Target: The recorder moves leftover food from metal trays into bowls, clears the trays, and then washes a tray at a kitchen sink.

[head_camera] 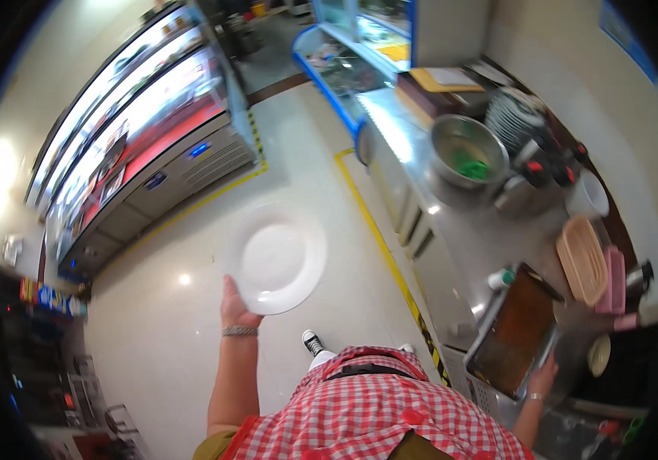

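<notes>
A round white plate [276,257] is held out over the floor by my left hand [238,305], which grips its lower left rim; the fingers beneath the plate are hidden. At the right, my right hand [544,376] is at the lower right edge of a rectangular metal tray [510,339] with a brown, stained bottom. The tray lies tilted in view at the steel counter's near edge. Whether the fingers close around its rim is hard to see. A small white container with a green lid [501,279] stands by the tray's upper left corner.
The steel counter [461,230] also bears a metal bowl [469,152] with something green inside, stacked plates [516,118], a beige plastic basket [582,260] and a pink basket [612,280]. A lit display case [150,132] stands at the left. Yellow tape [378,230] lines the floor beside the counter.
</notes>
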Action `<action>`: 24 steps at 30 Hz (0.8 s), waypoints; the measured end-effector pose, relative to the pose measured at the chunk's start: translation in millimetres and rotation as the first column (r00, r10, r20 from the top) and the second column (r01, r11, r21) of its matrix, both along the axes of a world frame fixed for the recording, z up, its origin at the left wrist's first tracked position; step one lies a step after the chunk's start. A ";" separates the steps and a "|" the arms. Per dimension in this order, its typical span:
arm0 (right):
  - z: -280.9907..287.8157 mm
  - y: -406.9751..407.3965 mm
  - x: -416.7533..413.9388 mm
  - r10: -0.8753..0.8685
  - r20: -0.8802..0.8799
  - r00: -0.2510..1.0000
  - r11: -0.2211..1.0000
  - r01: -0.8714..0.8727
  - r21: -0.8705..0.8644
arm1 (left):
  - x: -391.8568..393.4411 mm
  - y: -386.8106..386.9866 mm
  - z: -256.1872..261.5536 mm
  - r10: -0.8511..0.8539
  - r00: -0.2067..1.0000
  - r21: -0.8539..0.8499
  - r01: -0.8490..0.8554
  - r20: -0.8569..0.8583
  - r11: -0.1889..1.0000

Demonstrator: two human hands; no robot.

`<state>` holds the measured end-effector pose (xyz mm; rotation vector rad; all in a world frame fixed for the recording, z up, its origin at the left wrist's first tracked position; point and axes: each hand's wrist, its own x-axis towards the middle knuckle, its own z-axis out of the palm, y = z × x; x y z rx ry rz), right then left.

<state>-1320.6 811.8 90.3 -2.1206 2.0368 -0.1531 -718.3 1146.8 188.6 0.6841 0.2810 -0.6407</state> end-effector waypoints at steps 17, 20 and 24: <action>-56.0 -129.1 154.5 -0.120 0.812 -0.572 0.869 -0.456 -0.192 | 266.2 158.1 -26.3 0.082 0.996 0.050 -0.080 -0.031 0.996; -38.0 -67.2 314.4 -0.348 0.708 -0.614 0.752 -0.634 -0.181 | 315.8 179.8 -35.4 0.126 0.989 0.033 -0.123 -0.075 0.992; 127.9 86.9 682.3 -0.578 0.779 -0.244 0.591 -0.783 0.194 | 386.7 220.3 -40.8 0.236 0.969 -0.036 -0.239 -0.071 0.970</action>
